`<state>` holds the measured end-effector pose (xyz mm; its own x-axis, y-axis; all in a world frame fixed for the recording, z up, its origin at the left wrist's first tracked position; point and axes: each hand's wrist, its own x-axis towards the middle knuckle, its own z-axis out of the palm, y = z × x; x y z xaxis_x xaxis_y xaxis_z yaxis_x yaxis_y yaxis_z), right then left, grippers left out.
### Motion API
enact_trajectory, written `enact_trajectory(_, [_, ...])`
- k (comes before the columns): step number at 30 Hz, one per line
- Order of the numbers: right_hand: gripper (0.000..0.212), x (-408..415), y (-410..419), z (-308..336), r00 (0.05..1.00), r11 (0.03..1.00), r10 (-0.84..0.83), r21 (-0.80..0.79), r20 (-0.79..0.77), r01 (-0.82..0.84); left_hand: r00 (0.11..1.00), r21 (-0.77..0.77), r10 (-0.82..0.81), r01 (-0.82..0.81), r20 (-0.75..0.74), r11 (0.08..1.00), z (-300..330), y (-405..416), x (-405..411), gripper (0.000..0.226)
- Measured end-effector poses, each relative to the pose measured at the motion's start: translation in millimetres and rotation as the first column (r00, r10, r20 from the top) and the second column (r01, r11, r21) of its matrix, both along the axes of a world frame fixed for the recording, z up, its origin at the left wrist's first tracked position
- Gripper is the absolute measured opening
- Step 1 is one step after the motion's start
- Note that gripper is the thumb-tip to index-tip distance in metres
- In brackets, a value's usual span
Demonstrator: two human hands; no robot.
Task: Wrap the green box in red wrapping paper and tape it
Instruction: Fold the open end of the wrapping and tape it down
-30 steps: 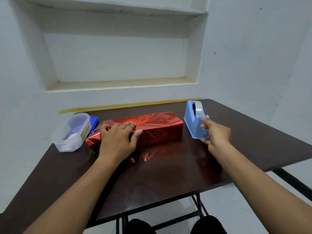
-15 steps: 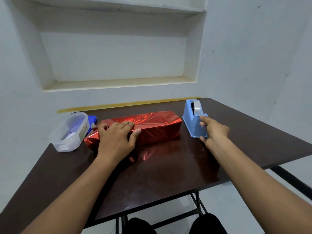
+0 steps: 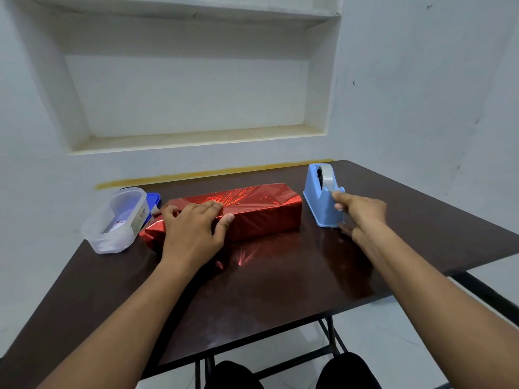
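— How far along are we with the wrapped box (image 3: pixel 247 211)?

— The red wrapping paper (image 3: pixel 261 199) covers it fully; its left end looks loose, so taping remains, we judge. It lies lengthwise left to right, far end tilted slightly away.

— Hands?

— Our left hand (image 3: pixel 193 231) presses flat on its left part; right of the box, our right hand (image 3: pixel 359 211) pinches tape at the blue tape dispenser (image 3: pixel 321 197).

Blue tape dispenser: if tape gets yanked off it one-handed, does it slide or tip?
The tape dispenser probably won't tip: its base looks wider than its top and sits flat. It may slide, since the table is glossy. The right hand pinches at its front cutter end while lower fingers sit near the base, perhaps bracing it. Weight can't be judged.
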<state>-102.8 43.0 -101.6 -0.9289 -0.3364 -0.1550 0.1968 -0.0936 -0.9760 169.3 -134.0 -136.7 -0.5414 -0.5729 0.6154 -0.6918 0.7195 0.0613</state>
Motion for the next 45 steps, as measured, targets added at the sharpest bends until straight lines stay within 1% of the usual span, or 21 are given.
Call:
enact_trajectory(2, [0.021, 0, 1, 0, 1.0, 1.0, -0.007, 0.021, -0.011, 0.008, 1.0, -0.004, -0.001, 0.001, -0.001, 1.0, -1, 0, 0, 0.062])
enact_trajectory(8, [0.024, -2, 4, 4, 0.976, 0.983, -0.056, 0.158, -0.211, 0.09, 1.0, -0.008, 0.003, -0.003, 0.003, 1.0, 0, 1, 1, 0.063])
enact_trajectory(10, [0.024, -1, 5, 7, 0.972, 0.979, -0.054, 0.182, -0.227, 0.097, 1.0, -0.007, 0.004, -0.004, 0.002, 1.0, 0, 1, 1, 0.063])
enact_trajectory(13, [0.018, -3, 6, 8, 0.991, 0.989, -0.015, 0.146, -0.131, 0.034, 1.0, -0.003, 0.003, -0.003, 0.002, 1.0, 0, 2, 1, 0.063])
enact_trajectory(15, [0.021, -3, 8, 9, 0.998, 0.993, 0.059, 0.105, -0.021, -0.057, 1.0, -0.005, 0.005, -0.005, 0.006, 1.0, 1, 3, 1, 0.064])
enact_trajectory(18, [0.018, -1, 11, 13, 0.976, 0.984, 0.174, 0.021, 0.132, -0.179, 1.0, -0.003, 0.01, -0.01, 0.009, 1.0, 2, 2, 1, 0.065])
enact_trajectory(20, [0.02, -2, 12, 14, 0.96, 0.977, 0.21, -0.012, 0.184, -0.211, 1.0, -0.004, 0.007, -0.007, 0.008, 1.0, 1, 2, 1, 0.066])
enact_trajectory(22, [0.02, -2, 12, 13, 0.957, 0.976, 0.217, -0.011, 0.191, -0.219, 1.0, -0.002, 0.004, -0.004, 0.009, 1.0, 1, 1, 1, 0.067])
enact_trajectory(24, [0.019, -1, 12, 13, 0.973, 0.98, 0.19, 0.035, 0.129, -0.196, 1.0, -0.001, 0.007, -0.007, 0.01, 1.0, 0, 1, 1, 0.067])
enact_trajectory(26, [0.019, -1, 11, 12, 0.989, 0.986, 0.145, 0.084, 0.034, -0.147, 1.0, 0.001, 0.008, -0.008, 0.008, 1.0, 0, 1, 1, 0.067])
enact_trajectory(29, [0.025, -5, 9, 14, 0.994, 0.986, 0.074, 0.152, -0.08, -0.061, 1.0, -0.008, 0.006, -0.006, 0.009, 1.0, -1, 1, 1, 0.064])
enact_trajectory(32, [0.017, -5, 10, 17, 0.986, 0.974, 0.036, 0.226, -0.163, 0.002, 1.0, -0.01, 0.004, -0.004, 0.005, 1.0, -1, 1, 1, 0.063])
enact_trajectory(35, [0.027, 2, 16, 3, 0.972, 0.931, 0.027, 0.36, -0.233, 0.061, 1.0, -0.011, 0.002, -0.001, 0.006, 1.0, -1, 0, 1, 0.064])
enact_trajectory(36, [0.026, 6, 19, -5, 0.974, 0.927, 0.02, 0.368, -0.228, 0.068, 1.0, -0.011, -0.003, 0.003, 0.003, 1.0, -1, 1, 1, 0.064])
enact_trajectory(37, [0.025, 9, 22, -10, 0.979, 0.94, 0.02, 0.337, -0.202, 0.05, 1.0, -0.016, -0.005, 0.005, -0.003, 1.0, -2, 1, 1, 0.064])
enact_trajectory(39, [0.026, 11, 22, -11, 0.99, 0.977, 0.022, 0.215, -0.136, 0.008, 1.0, -0.02, -0.002, 0.002, -0.012, 1.0, -1, 1, 0, 0.064])
enact_trajectory(40, [0.026, 14, 23, -9, 0.991, 0.985, 0.042, 0.172, -0.13, -0.019, 1.0, -0.014, -0.004, 0.004, -0.007, 1.0, -1, 1, 0, 0.064])
enact_trajectory(43, [0.019, 27, 23, 6, 0.969, 0.986, 0.144, 0.117, -0.2, -0.123, 1.0, -0.009, -0.001, 0.001, -0.004, 1.0, -1, 0, 1, 0.064])
enact_trajectory(45, [0.025, 37, 21, 16, 0.941, 0.971, 0.221, 0.149, -0.255, -0.187, 1.0, 0.003, -0.001, 0.001, -0.004, 1.0, 0, 1, 1, 0.065])
